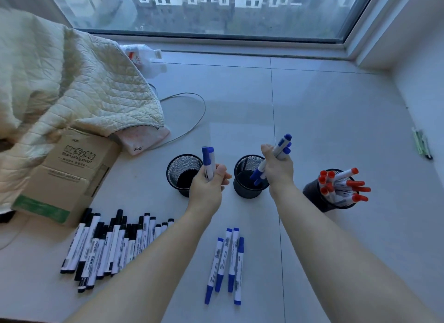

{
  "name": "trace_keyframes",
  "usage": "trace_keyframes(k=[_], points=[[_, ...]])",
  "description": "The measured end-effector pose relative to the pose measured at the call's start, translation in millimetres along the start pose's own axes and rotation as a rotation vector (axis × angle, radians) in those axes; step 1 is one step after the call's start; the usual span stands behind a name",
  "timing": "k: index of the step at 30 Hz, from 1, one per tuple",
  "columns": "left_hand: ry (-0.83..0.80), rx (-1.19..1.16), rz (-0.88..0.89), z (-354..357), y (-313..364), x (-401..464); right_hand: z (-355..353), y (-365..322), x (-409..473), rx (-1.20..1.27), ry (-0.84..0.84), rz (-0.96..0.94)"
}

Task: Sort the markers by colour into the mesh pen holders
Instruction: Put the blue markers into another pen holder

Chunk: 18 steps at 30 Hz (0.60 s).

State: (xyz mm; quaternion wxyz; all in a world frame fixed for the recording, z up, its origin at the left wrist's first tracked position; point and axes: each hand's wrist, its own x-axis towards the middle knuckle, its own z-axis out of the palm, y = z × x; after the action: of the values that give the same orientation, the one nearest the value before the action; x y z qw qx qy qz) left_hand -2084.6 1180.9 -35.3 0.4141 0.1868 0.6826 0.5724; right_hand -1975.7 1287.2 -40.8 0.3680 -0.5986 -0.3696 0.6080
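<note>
Three black mesh holders stand in a row on the pale floor. My left hand grips one blue marker upright beside the left holder, which looks empty. My right hand grips a bundle of blue markers tilted, their lower ends over the mouth of the middle holder. The right holder is full of red markers. Several blue markers lie on the floor between my forearms. A pile of black markers lies at the lower left.
A cardboard box and a quilted cream blanket fill the left side. A grey cable loops behind the holders. A plastic bottle lies near the window. Green pens lie by the right wall.
</note>
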Motion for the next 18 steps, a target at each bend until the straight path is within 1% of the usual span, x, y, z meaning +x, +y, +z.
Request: trace_keyframes(k=[2, 5, 9, 14, 18], points=[[-0.011, -0.050, 0.016, 5.3, 5.4, 9.0, -1.6, 16.5, 2.4, -0.064, -0.010, 0.002], [-0.014, -0.110, -0.023, 18.2, 13.3, 20.0, -5.4, 31.2, 3.2, -0.180, -0.030, -0.040], [0.003, -0.130, -0.057, 43.3, 18.5, 33.3, -11.2, 38.9, 2.1, -0.249, -0.050, -0.084], [-0.092, -0.029, -0.004, 67.0, 5.4, 34.0, -22.1, 46.1, -2.8, -0.341, -0.021, -0.128], [-0.112, 0.029, 0.037, 71.1, -14.7, 28.6, -28.3, 48.2, -3.6, -0.272, 0.018, -0.171]])
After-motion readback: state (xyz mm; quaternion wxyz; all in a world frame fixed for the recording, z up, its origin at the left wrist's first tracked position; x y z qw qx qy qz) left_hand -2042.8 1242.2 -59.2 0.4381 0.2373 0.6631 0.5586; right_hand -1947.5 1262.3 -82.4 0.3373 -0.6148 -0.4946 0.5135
